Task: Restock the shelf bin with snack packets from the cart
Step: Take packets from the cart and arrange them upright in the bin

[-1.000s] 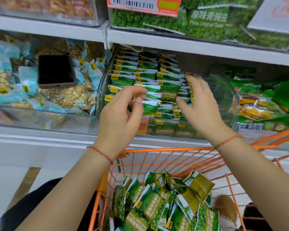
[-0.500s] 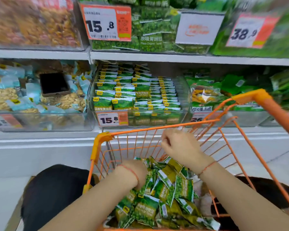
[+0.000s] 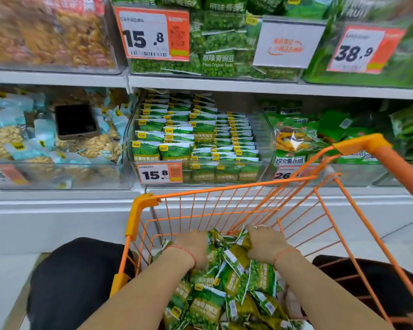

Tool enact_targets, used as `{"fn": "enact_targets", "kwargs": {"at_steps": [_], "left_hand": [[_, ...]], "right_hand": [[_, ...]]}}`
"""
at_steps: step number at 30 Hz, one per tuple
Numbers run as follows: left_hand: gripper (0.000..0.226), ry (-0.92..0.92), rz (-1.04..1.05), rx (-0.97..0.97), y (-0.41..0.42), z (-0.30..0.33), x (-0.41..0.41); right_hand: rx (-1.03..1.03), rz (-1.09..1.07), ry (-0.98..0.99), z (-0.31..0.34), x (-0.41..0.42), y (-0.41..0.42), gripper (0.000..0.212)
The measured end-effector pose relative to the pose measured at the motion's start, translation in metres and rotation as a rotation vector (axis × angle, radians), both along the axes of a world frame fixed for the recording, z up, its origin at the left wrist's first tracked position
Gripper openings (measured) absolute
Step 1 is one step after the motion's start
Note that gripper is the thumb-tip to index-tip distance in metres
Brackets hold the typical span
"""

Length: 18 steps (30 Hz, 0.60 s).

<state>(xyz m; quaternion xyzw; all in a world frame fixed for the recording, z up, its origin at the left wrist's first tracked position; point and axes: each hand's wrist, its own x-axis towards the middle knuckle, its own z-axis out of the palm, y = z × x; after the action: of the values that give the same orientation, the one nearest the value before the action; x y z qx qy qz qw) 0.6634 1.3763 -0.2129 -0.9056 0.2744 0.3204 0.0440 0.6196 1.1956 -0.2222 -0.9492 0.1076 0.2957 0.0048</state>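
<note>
Hands reach down together into an orange wire cart [image 3: 138, 217] heaped with green snack packets [image 3: 227, 282]. Left hand [image 3: 192, 246], a red string at the wrist, is plunged knuckles-up into the pile, its fingers buried among the packets, so whether it grips any cannot be told. Right hand [image 3: 265, 241], a ring on one finger, curls its fingers round the top edges of several packets near the cart's far side. Beyond the cart's front rim, a clear shelf bin [image 3: 264, 136] holds matching packets in neat rows behind a 15.8 price tag [image 3: 159, 173]. One bin to the left, a dark phone [image 3: 75, 121] lies on blue-wrapped nut packs [image 3: 17, 139].
</note>
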Motion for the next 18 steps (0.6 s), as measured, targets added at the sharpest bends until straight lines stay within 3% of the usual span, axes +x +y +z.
{"fn": "enact_targets", "kwargs": {"at_steps": [2,4,8,10,13,18], "left_hand": [[0.045,0.011,-0.02,-0.039,-0.003,0.005,0.001],[0.046,0.04,-0.005,-0.094,-0.002,0.015,0.005],[0.068,0.24,0.157,-0.403,0.007,0.039,0.018],[0.073,0.326,0.233,-0.586,0.011,0.052,0.019],[0.068,0.36,0.314,-0.756,0.012,0.066,0.015],[0.03,0.385,0.389,-0.915,0.008,0.069,0.009]], "right_hand": [[0.087,-0.054,0.044,0.011,0.003,0.0,0.052],[0.326,-0.217,0.058,0.029,0.005,-0.001,0.033],[0.823,-0.595,-0.048,0.064,0.003,-0.004,0.028],[0.845,-0.612,-0.106,0.072,-0.003,-0.006,0.031],[0.861,-0.535,-0.179,0.079,-0.014,-0.007,0.057],[0.991,-0.529,-0.261,0.092,-0.018,0.003,0.039]]}}
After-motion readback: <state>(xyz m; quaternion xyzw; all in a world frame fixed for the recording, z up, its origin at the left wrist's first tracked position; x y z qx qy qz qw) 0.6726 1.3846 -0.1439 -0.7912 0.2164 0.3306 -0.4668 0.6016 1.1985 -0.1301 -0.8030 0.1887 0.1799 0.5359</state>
